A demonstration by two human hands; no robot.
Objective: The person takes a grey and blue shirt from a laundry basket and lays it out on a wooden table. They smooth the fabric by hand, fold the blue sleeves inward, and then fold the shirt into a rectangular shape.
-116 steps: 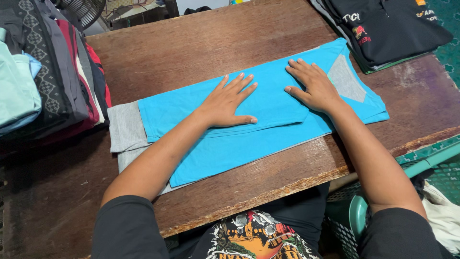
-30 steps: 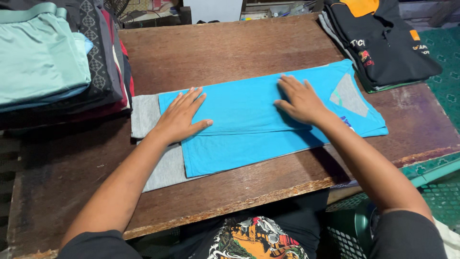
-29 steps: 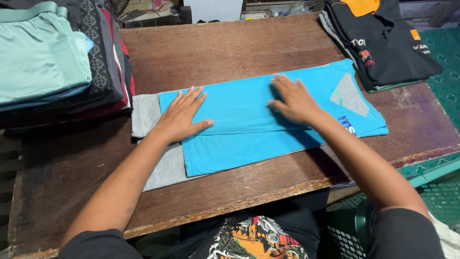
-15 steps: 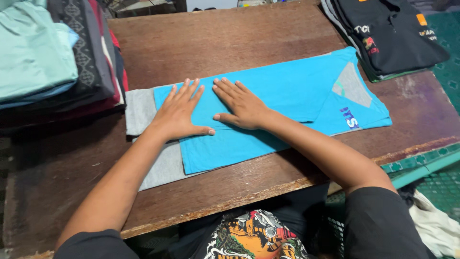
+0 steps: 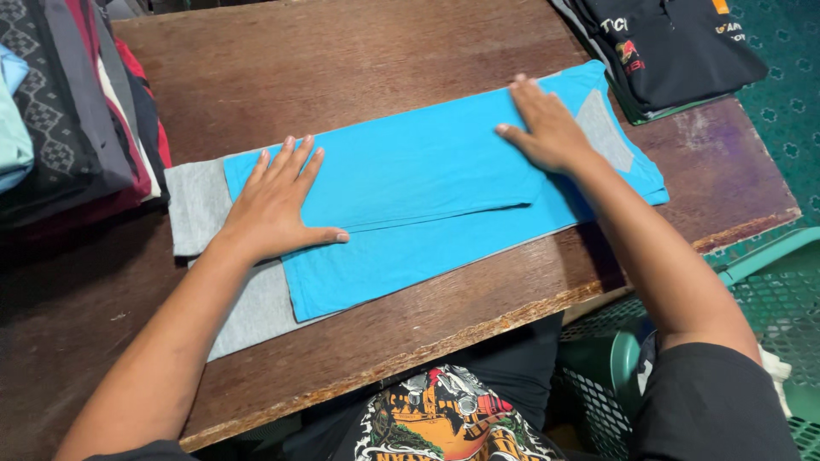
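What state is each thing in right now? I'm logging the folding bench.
blue shirt: partly folded, lying flat on the table
grey cloth: flat, under the blue shirt
left hand: open, palm down on the shirt
right hand: open, pressing near the collar
dark shirt pile: folded, stacked
mixed clothes stack: folded, stacked

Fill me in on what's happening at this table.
A person is pressing both hands flat on a folded blue shirt lying across a wooden table. The left hand rests near the shirt's left end, where a grey part sticks out; the right hand presses near the collar end. A stack of folded clothes sits at the left, and dark folded shirts lie at the far right corner. A green basket stands beside the table.
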